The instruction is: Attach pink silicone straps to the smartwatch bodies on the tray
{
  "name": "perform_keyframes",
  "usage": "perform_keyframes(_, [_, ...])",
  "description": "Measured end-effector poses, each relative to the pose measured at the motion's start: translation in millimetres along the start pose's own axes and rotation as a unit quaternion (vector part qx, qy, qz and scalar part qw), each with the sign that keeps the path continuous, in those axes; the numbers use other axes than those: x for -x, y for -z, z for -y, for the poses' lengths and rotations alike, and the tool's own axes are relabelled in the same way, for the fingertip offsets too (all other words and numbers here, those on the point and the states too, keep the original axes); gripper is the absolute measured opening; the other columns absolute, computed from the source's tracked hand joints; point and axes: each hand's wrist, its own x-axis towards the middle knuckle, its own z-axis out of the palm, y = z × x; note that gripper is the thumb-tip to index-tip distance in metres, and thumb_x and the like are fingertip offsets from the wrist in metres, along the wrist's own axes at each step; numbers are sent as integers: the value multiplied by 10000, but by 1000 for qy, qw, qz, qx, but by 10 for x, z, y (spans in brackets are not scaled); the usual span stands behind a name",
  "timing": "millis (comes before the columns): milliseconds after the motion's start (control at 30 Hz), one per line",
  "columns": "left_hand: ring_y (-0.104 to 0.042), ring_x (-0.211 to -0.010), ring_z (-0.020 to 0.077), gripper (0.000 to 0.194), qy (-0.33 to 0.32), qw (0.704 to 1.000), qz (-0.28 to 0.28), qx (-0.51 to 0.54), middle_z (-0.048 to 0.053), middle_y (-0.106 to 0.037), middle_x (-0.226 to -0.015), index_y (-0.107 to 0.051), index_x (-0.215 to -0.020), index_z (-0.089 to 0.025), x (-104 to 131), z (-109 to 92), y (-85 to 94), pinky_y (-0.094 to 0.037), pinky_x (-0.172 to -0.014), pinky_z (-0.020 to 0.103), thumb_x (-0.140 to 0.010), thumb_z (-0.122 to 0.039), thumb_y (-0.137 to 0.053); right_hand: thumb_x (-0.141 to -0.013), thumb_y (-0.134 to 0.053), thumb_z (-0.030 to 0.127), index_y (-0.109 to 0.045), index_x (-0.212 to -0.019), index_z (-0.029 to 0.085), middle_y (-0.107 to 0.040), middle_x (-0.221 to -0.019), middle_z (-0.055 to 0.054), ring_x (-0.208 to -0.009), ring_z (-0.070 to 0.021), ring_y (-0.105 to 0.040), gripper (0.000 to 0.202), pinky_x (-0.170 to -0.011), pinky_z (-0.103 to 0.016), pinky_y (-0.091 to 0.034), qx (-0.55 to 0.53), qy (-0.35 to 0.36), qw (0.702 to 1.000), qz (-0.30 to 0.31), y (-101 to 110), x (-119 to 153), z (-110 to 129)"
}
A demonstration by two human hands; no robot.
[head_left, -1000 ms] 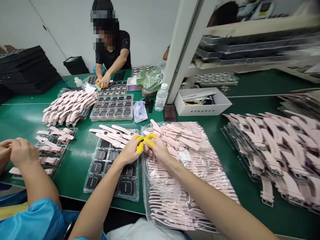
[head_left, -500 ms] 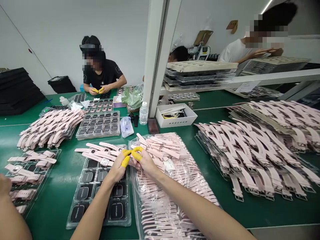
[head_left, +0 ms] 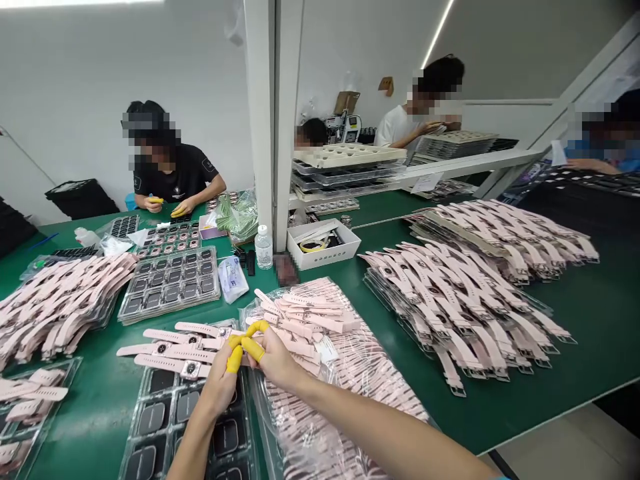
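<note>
My left hand [head_left: 223,373] and my right hand [head_left: 270,353], both with yellow finger covers, meet with fingertips pinched together. What they grip between them is small and mostly hidden by the fingers. Under and left of my left hand is a clear tray [head_left: 173,400] of dark square watch pieces. Pink-strapped watches [head_left: 190,369] lie across its far end. Beneath my right hand and forearm, a plastic bag of pink straps [head_left: 350,360] lies flat, with loose pink straps [head_left: 305,313] on top.
Stacked trays of pink-strapped watches stand left [head_left: 70,293] and right [head_left: 450,300]. A tray stack [head_left: 170,283], clear bottle [head_left: 263,248] and white box [head_left: 325,243] sit beyond my hands, beside an upright post [head_left: 275,120]. A person in black [head_left: 175,173] works across the table.
The view has swung right, so the table's things appear farther left. My hands remain together, and their fingers have shifted slightly. The person across has moved their hands apart.
</note>
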Motion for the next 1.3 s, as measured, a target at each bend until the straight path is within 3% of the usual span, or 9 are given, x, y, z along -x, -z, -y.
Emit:
perform_keyframes(167, [-682,-1136,281,455,16,995,-58,75,109,-725,-1180,-658,-1264,-220,2,76,18,-558,-1006,433,-964,-554,-584,-815,-708,737,-471,-965,260,-535,-578,87,-443,-102,-382,553,-455,-243,-299,-18,-47,998,-21,19,-7,-13])
perform_keyframes(333, [-709,-853,216,330,18,981,-132,141,53,-729,-922,-704,-960,-206,-35,62,69,-589,-797,331,-823,-491,-799,-805,-659,807,-495,-906,228,-491,-589,89,-447,-92,-433,610,-441,-235,-344,-52,-133,988,58,41,-9,-11])
perform_keyframes(500, [-713,-786,201,380,21,955,-162,249,70,-747,-928,-698,-909,-184,-49,-24,145,-598,-712,315,-768,-501,-852,-883,-607,755,-482,-935,237,-360,-565,123,-401,-64,-275,536,-424,-221,-214,-72,-216,965,131,-21,38,19])
perform_keyframes(667, [-725,-651,167,581,58,878,-336,336,28,-765,-884,-523,-850,-204,-90,-29,331,-571,-580,251,-625,-529,-949,-937,-549,714,-494,-854,220,-384,-549,98,-437,-70,-263,504,-432,-235,-181,46,-211,959,186,34,32,25])
perform_keyframes(800, [-702,-592,151,724,63,838,-424,338,27,-766,-864,-493,-901,-209,-114,-26,413,-504,-474,197,-509,-570,-983,-923,-552,740,-531,-873,216,-382,-559,89,-474,-87,-280,527,-447,-247,-195,105,-200,952,204,146,41,83])
perform_keyframes(1000, [-594,-538,80,556,61,801,-509,310,12,-745,-866,-482,-956,-214,-106,37,526,-468,-461,172,-720,-528,-875,-923,-557,728,-554,-833,208,-430,-582,71,-481,-87,-300,528,-461,-247,-216,169,-170,953,184,276,80,202])
perform_keyframes(1067, [-552,-522,69,461,75,825,-470,304,-8,-709,-820,-512,-945,-208,-102,79,430,-445,-459,166,-777,-487,-838,-894,-617,697,-518,-829,219,-523,-636,54,-473,-85,-376,493,-453,-240,-259,168,-151,967,120,291,59,211])
perform_keyframes(1167, [-548,-534,89,309,102,909,-310,258,-7,-665,-787,-601,-983,-197,-93,135,133,-439,-459,188,-845,-409,-778,-845,-692,653,-496,-834,227,-611,-700,36,-496,-94,-480,470,-477,-239,-364,122,-124,983,55,282,20,195])
perform_keyframes(1300, [-668,-766,170,296,9,990,-106,92,80,-723,-1042,-667,-1222,-210,-39,174,-162,-588,-701,309,-933,-234,-609,-819,-745,589,-521,-820,219,-632,-665,27,-514,-106,-518,432,-498,-244,-415,75,-134,985,72,230,45,167])
